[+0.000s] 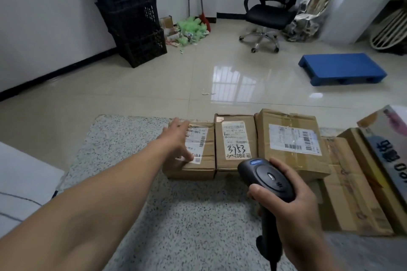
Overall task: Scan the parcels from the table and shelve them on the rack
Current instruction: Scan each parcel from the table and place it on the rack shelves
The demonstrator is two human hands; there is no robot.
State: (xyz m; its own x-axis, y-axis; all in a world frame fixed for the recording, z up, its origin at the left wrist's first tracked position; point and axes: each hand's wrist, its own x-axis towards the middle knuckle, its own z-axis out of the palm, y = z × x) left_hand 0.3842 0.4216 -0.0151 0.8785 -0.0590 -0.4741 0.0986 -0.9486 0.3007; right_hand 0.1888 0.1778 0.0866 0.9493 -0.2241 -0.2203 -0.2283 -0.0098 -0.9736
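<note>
Several brown cardboard parcels stand in a row along the far edge of a speckled grey table (187,215). My left hand (178,138) reaches out and lies over the top of the leftmost parcel (204,160), fingers extended toward its far edge and thumb on its white label. The middle parcel (235,138) bears the handwritten number 3753. A larger parcel (293,136) stands to its right. My right hand (286,202) grips a black barcode scanner (266,176), its head just in front of the middle and larger parcels.
More flat cartons (348,185) and a printed box (387,145) are stacked at the right of the table. Beyond, on the tiled floor, are a blue pallet (341,68), a black office chair (271,9), stacked black crates (132,13) and green litter.
</note>
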